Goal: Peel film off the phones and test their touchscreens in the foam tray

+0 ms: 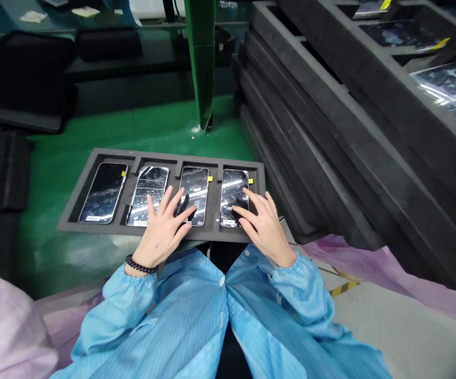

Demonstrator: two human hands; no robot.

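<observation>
A dark grey foam tray lies on the green table and holds a row of several glossy phone screens with small yellow tabs. My left hand, with a black bead bracelet, rests with fingers spread over the near ends of the second screen and third screen. My right hand lies open with its fingertips on the lower part of the rightmost screen. The leftmost screen is untouched. Both sleeves are light blue.
A tall leaning stack of dark foam trays stands at the right, its top tray holding more screens. A green post rises behind the tray. More black foam trays lie at the left. Pink cloth shows at lower left.
</observation>
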